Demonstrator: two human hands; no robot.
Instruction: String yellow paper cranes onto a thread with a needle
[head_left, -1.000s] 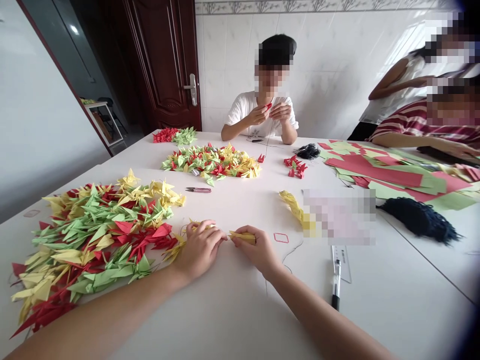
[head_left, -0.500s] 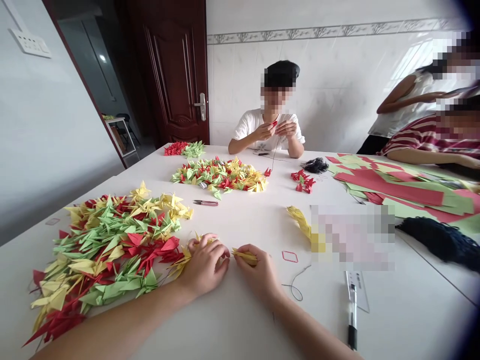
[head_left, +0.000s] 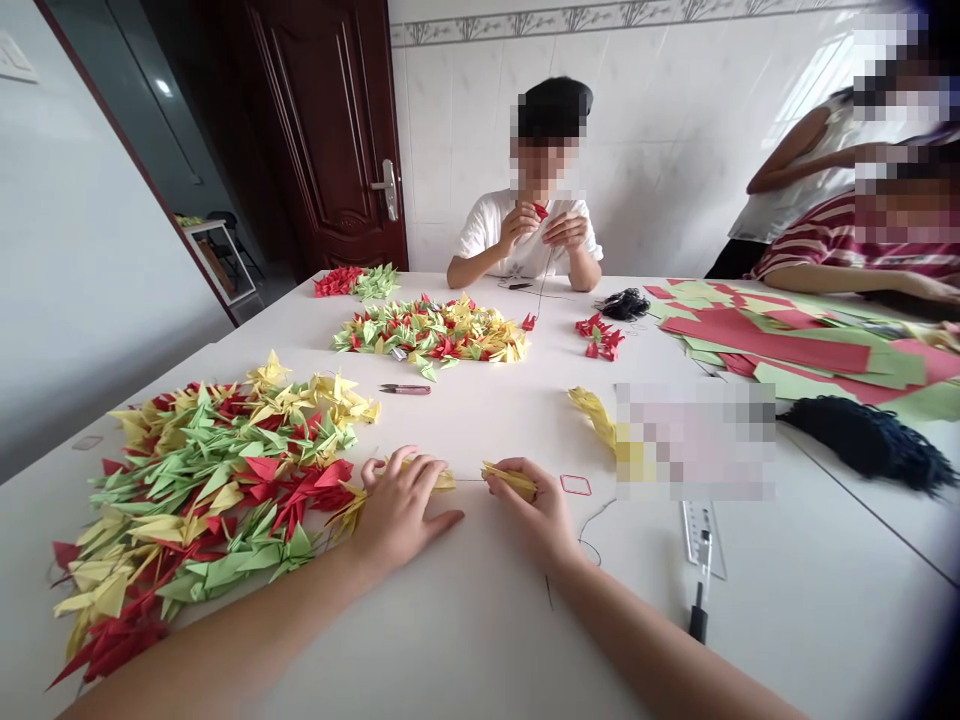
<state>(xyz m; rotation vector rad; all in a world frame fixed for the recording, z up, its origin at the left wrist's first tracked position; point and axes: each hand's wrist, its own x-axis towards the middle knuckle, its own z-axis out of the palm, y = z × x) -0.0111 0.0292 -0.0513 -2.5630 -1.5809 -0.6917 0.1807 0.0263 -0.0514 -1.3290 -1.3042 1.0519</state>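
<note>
My right hand (head_left: 541, 515) pinches folded yellow paper cranes (head_left: 517, 485) between thumb and fingers, a little above the table. A thin dark thread (head_left: 469, 481) runs from them to the left. My left hand (head_left: 397, 510) rests over more yellow cranes (head_left: 445, 480), its thumb stretched out to the side and its fingers apart. The hand partly hides these cranes. Beside it lies a long heap of strung paper cranes (head_left: 217, 455) in red, green and yellow. Below my right hand, loose thread (head_left: 550, 592) trails on the white table (head_left: 450, 640).
Thread snips (head_left: 405, 389) lie beyond my left hand. To the right are a bundle of yellow paper pieces (head_left: 592, 412), a pen (head_left: 701, 590), a ruler (head_left: 705, 535) and dark yarn (head_left: 862, 440). Across the table, a person (head_left: 525, 225) handles red paper behind another crane heap (head_left: 435, 335).
My right hand has drawn away to the right with the yellow cranes, widening the gap to my left hand. My left thumb has spread outward. The camera view has tipped downward slightly.
</note>
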